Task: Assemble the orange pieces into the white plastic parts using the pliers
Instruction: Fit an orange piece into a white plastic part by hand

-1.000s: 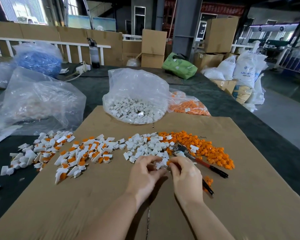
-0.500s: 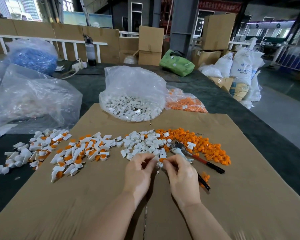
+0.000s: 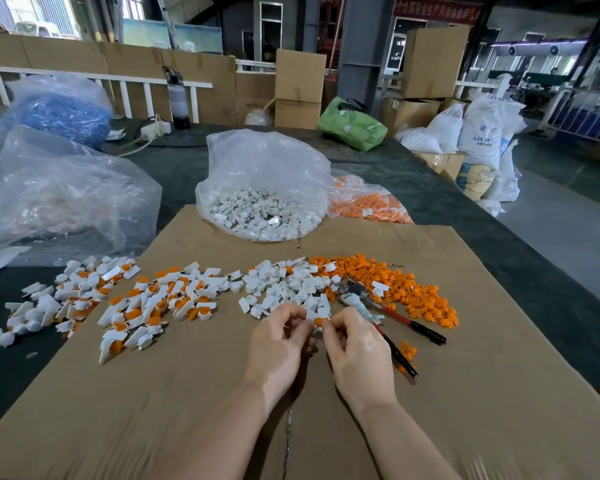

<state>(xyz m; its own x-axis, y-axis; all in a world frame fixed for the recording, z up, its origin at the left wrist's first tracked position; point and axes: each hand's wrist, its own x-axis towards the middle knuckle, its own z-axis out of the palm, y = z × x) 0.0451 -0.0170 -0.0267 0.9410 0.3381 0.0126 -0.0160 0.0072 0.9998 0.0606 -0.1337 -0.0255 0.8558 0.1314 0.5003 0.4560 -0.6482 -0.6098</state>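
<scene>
Setting: warehouse floor, a dark counter (image 3: 430,188) with a cardboard sheet (image 3: 465,393) laid over it as the work surface.

Supply: a clear bag of white parts (image 3: 260,188) at the sheet's far edge, and a bag of orange pieces (image 3: 368,204) just right of it.

Loose stock: white parts (image 3: 284,285) heaped just beyond the hands, with orange pieces (image 3: 406,289) spread to their right.

Finished pile: assembled pieces (image 3: 160,299), white with orange showing, fan out to the left and spill off the sheet onto the counter.

Pliers: pliers (image 3: 392,313) lie untouched on the sheet just right of the hands, handles pointing towards the person.

Left hand: the left hand (image 3: 278,344) curls in, its fingertips pinching a white part (image 3: 316,327) between the two hands.

Right hand: the right hand (image 3: 354,348) pinches an orange piece (image 3: 321,321) at the top of that same part.

Change: a second ago both hands were down at the edge of the loose heap, picking; now they have lifted slightly clear of it and closed on each other, orange meeting white.

Meaning: the pair looks chosen and is being seated by finger. My call is that the press with the pliers comes next, so the right hand will have to let go and reach right.

Risk: such a small piece could tip out before it is squeezed home.
</scene>
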